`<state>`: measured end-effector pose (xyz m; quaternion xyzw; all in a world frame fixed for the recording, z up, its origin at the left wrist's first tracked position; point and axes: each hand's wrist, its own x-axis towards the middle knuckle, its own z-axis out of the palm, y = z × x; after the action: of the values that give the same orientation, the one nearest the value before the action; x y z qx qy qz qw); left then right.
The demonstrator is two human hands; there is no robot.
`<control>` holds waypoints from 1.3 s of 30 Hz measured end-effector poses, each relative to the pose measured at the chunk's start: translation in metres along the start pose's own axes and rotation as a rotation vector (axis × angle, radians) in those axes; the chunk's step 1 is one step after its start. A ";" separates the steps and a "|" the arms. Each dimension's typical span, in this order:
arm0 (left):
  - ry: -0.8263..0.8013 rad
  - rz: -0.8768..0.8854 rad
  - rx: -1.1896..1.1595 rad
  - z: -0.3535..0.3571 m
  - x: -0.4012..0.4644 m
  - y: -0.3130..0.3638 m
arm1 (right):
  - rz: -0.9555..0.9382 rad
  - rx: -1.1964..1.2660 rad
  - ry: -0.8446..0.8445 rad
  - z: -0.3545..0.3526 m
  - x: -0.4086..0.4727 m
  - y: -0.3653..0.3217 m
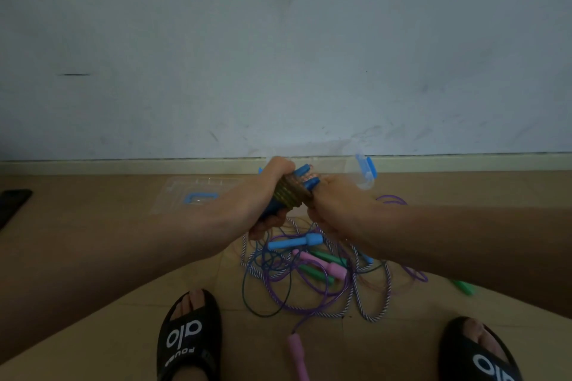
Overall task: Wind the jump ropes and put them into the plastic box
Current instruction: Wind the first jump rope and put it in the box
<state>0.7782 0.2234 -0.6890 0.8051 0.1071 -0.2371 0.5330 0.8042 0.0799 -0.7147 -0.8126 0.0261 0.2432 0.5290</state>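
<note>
Winding step: left hand [272,192] grips paired blue handles [305,178] at chest height, right hand [332,201] pinches cord onto the coil [289,192]; next, tuck the end, then box [360,170].

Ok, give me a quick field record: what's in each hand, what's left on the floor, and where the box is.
left hand: grips blue handles, rope coiled round them
right hand: pinches the coil
floor pile: tangled ropes; blue, pink, green handles
lid: clear, flat, left of hands
box: clear, blue clasp, behind right hand
</note>
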 end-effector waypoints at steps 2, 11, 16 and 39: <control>-0.001 0.022 -0.022 0.001 -0.001 0.001 | -0.020 0.002 -0.030 -0.002 -0.011 -0.003; 0.060 0.115 -0.298 -0.020 0.004 0.000 | -0.436 -0.276 0.048 -0.003 -0.021 -0.006; 0.072 0.070 -0.226 -0.020 0.002 -0.003 | -0.687 -0.834 0.097 -0.013 -0.030 -0.014; 0.127 0.084 -0.212 -0.023 -0.008 -0.007 | -1.043 -1.370 -0.188 -0.027 -0.044 -0.033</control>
<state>0.7738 0.2477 -0.6835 0.7614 0.1311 -0.1506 0.6167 0.7849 0.0614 -0.6595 -0.8371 -0.5460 -0.0023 -0.0332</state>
